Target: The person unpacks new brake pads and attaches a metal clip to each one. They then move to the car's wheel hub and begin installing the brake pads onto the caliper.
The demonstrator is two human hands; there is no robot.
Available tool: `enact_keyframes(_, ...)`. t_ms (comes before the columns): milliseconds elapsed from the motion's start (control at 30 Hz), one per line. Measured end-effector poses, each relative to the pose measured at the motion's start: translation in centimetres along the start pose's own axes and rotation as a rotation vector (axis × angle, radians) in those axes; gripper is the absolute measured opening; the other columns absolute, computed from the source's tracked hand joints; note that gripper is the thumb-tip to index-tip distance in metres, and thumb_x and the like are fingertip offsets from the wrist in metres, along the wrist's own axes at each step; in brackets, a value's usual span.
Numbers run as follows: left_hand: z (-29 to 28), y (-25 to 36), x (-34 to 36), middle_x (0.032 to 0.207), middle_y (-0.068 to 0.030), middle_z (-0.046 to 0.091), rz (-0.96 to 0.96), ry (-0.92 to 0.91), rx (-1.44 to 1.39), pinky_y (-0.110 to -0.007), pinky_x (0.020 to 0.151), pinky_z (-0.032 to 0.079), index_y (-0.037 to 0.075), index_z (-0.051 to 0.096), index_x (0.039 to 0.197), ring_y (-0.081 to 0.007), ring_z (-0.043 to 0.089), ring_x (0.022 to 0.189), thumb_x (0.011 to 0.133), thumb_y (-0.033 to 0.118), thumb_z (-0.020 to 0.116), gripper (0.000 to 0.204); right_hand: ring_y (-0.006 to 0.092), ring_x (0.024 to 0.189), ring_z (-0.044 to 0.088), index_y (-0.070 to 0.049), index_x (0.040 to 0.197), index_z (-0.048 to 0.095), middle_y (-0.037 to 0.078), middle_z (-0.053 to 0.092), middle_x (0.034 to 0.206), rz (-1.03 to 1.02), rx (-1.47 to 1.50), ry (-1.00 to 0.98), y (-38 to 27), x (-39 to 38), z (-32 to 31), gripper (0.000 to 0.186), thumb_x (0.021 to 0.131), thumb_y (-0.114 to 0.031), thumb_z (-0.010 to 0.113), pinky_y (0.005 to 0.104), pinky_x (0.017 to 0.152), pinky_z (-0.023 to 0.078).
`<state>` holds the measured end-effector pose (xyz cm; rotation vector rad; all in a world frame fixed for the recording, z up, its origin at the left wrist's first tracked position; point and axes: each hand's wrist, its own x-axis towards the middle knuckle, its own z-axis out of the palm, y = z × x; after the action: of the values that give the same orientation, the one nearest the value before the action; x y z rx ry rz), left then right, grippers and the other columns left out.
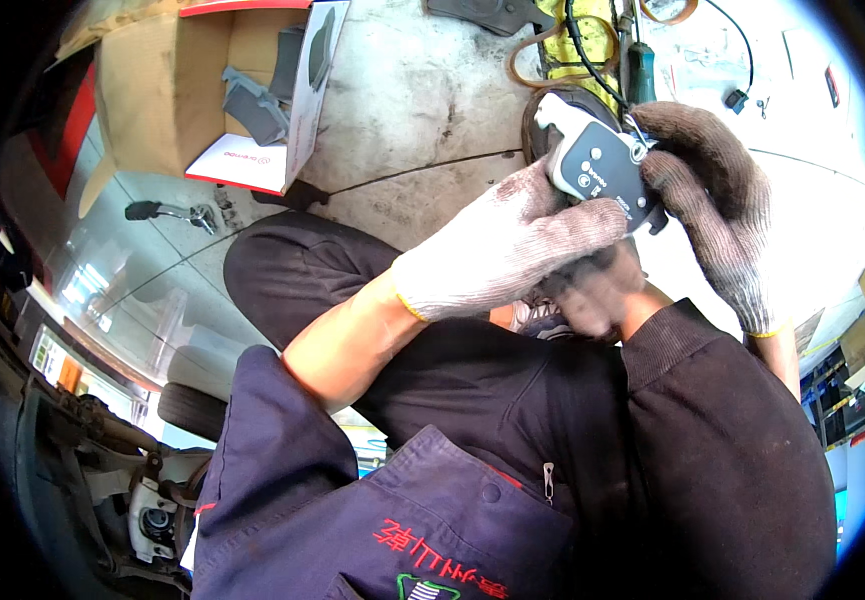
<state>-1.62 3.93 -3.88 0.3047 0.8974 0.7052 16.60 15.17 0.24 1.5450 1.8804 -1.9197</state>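
Note:
My left hand (493, 240), in a soiled white knit glove, grips a dark brake pad (603, 180) with a pale edge and printed face, thumb along its lower side. My gloved right hand (713, 200) curls round the pad's right end, fingers by a small metal clip (639, 150). A dark rounded object (535, 130) is partly hidden behind the pad. Beneath my left hand is a blurred greyish shape (593, 295), too smeared to identify, beside a dark ribbed cuff (673, 340).
An open cardboard box (143, 90) holds more pads (253, 110). A tool (193, 215) lies below it. A yellow object (578, 50) with cords and a green-handled tool (641, 70) are beyond my hands. A tyre (193, 405) and vehicle underparts (123, 480) are at left.

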Motion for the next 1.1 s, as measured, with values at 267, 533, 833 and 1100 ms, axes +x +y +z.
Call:
enact_keyframes(267,-0.6,0.5,0.4,0.144,-0.0129,0.046,0.328,-0.159,-0.436,-0.033,0.111,0.035,0.000,0.036,0.147,-0.0215,0.046,0.132,0.086,0.012,0.060,0.067,0.0213,0.110,0.062,-0.001,0.121,0.063,0.011,0.066,0.117,-0.424,-0.144,0.008,0.3,0.4,-2.9,0.039,0.083,-0.007,0.073,0.0346,0.097,0.048)
enact_keyframes(533,-1.5,1.8,0.1,0.134,-0.0153,0.053,0.338,0.062,-0.257,-0.032,0.103,0.042,0.001,0.043,0.143,-0.0199,0.052,0.123,0.088,0.009,0.061,0.058,0.0195,0.103,0.064,0.000,0.128,0.055,0.011,0.066,0.113,-0.196,0.270,0.019,3.0,-0.3,-1.4,0.045,0.087,-0.014,0.071,0.0344,0.091,0.052)
enact_keyframes(833,-0.9,1.0,0.9,0.107,-0.0079,0.059,0.151,0.232,-0.149,-0.028,0.067,0.051,0.005,0.043,0.133,-0.0142,0.060,0.088,0.080,0.009,0.071,0.060,0.0167,0.087,0.062,-0.004,0.123,0.048,0.009,0.062,0.098,-0.024,-0.029,0.076,1.9,0.8,1.6,0.035,0.089,-0.001,0.056,0.0287,0.077,0.051)
enact_keyframes(1100,0.7,-0.1,2.2,0.101,-0.0093,0.062,0.128,0.422,0.258,-0.031,0.077,0.052,-0.001,0.051,0.120,-0.0158,0.061,0.088,0.075,0.020,0.080,0.057,0.0424,0.105,0.062,-0.011,0.148,0.031,0.027,0.060,0.119,-0.093,-0.637,-0.050,1.6,1.8,2.3,0.075,0.079,0.006,0.056,0.0453,0.087,0.052)
